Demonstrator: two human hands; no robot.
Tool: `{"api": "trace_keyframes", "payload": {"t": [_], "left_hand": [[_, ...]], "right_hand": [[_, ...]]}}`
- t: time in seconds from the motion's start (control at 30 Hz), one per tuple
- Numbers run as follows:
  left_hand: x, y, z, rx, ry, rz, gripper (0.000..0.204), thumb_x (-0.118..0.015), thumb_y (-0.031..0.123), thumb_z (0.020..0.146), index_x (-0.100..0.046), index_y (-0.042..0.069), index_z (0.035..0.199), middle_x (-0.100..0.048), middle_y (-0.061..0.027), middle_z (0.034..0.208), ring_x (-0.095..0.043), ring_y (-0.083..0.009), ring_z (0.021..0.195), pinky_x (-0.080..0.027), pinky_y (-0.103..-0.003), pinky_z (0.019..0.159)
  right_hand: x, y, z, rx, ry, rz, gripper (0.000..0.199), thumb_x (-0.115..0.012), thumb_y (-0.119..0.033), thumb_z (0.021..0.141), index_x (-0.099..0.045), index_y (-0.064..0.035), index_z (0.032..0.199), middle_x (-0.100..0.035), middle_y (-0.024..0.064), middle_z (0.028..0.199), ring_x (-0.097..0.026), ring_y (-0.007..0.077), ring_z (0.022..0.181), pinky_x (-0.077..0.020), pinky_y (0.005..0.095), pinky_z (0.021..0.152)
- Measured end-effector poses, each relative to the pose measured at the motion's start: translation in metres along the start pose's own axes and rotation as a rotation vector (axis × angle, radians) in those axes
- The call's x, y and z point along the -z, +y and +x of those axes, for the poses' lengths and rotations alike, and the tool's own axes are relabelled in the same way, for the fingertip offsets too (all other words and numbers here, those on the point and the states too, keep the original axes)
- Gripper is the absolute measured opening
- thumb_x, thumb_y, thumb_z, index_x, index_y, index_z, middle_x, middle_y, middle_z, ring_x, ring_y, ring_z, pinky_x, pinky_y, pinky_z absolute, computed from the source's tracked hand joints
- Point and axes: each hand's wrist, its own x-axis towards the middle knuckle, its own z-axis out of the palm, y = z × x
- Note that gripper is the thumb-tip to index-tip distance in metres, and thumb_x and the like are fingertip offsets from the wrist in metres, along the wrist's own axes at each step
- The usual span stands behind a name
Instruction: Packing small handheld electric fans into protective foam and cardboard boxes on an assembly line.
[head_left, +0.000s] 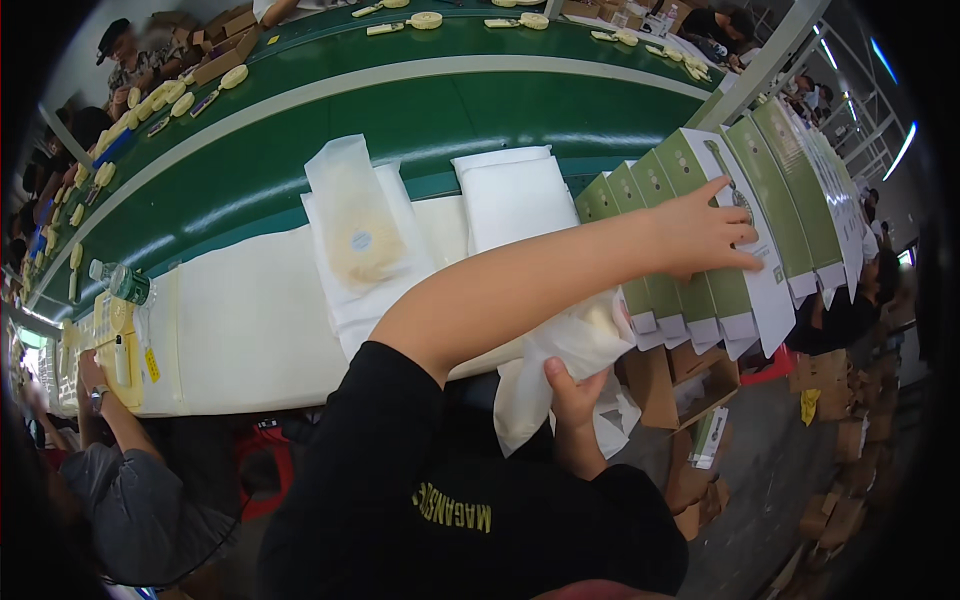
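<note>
My left arm reaches across to the right. My left hand [705,232] is over a row of upright green-and-white boxes, its fingers spread against the white face of one box [770,285]. Below that arm, at the table's front edge, my right hand [577,395] is closed on a translucent white bag [522,395]. A pale object shows through the bag's upper end; my arm partly hides it. On the table lies another translucent bag [362,225] with a cream-coloured item and a round pale sticker, on top of white bags. Beside it is a stack of flat white bags [512,195].
A green conveyor belt [420,115] runs behind the table; cream handheld fans lie on the far line. A plastic bottle [120,282] lies at the left, near a co-worker's hand [92,372]. An open cardboard carton [655,392] stands below the boxes, right of me.
</note>
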Motion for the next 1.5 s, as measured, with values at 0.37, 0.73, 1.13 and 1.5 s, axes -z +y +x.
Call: {"api": "trace_keyframes", "payload": {"t": [0.37, 0.73, 1.13, 1.5], "left_hand": [[0.128, 0.003, -0.072, 0.457, 0.043, -0.011, 0.070, -0.080, 0.001, 0.055, -0.060, 0.015, 0.121, -0.063, -0.0044, 0.122, -0.060, -0.0274, 0.113, -0.055, -0.037, 0.088], [0.184, -0.104, -0.197, 1.169, 0.167, -0.224, 0.062, -0.077, 0.021, 0.079, -0.052, 0.003, 0.133, -0.061, -0.0135, 0.127, -0.061, -0.0249, 0.114, -0.051, -0.036, 0.092], [0.143, -0.144, -0.248, 1.167, 0.146, 0.153, 0.072, -0.069, 0.019, 0.087, -0.034, 0.007, 0.148, -0.053, -0.0146, 0.137, -0.053, -0.0289, 0.124, -0.046, -0.037, 0.101], [0.212, 0.022, -0.297, 1.473, 0.714, -0.260, 0.013, -0.066, 0.010, 0.092, -0.060, 0.002, 0.101, -0.059, -0.0026, 0.072, -0.049, -0.0084, 0.053, -0.039, -0.024, 0.047]], "right_hand": [[0.085, -0.105, 0.121, 0.514, -0.083, 1.203, 0.043, -0.065, -0.040, 0.089, -0.045, -0.0065, 0.107, -0.052, 0.0106, 0.094, -0.055, 0.0211, 0.083, -0.0482, 0.0400, 0.083], [-0.060, -0.045, 0.150, 0.583, -0.122, -0.557, 0.058, -0.068, -0.026, 0.087, -0.047, -0.0103, 0.139, -0.043, 0.0131, 0.141, -0.035, 0.0358, 0.132, -0.0253, 0.0502, 0.109], [-0.024, 0.060, 0.056, 0.357, -0.265, -0.954, 0.052, -0.064, -0.017, 0.085, -0.053, -0.0120, 0.135, -0.035, 0.0131, 0.150, -0.026, 0.0406, 0.139, -0.0217, 0.0535, 0.112], [-0.021, 0.064, 0.054, 0.363, -0.258, -0.820, 0.050, -0.061, -0.010, 0.086, -0.053, -0.0090, 0.135, -0.032, 0.0129, 0.153, -0.020, 0.0386, 0.142, -0.0194, 0.0511, 0.114]]}}
